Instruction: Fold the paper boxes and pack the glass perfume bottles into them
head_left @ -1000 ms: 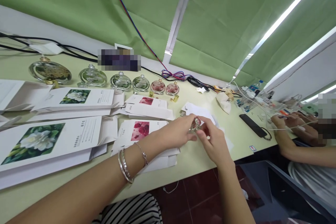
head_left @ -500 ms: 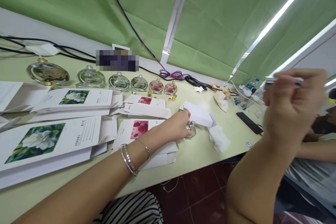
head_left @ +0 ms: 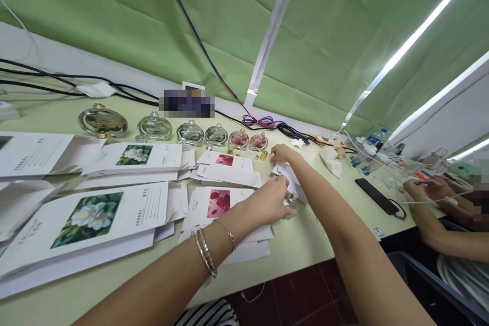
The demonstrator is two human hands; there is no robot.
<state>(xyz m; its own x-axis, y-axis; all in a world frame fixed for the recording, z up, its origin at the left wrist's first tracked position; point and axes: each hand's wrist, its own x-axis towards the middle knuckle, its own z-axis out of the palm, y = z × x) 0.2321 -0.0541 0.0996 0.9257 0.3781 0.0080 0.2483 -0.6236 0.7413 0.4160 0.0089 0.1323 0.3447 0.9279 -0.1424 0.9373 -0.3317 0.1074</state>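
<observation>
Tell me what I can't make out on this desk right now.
In the head view:
Small clear-glass bottle: partly hidden by fingers of the left hand.
Right hand: its own back hides whether it holds anything.
Large white cardboard box with white-flower picture: fine print too small.
White cardboard box, upper left: one end cut off by the left edge.
</observation>
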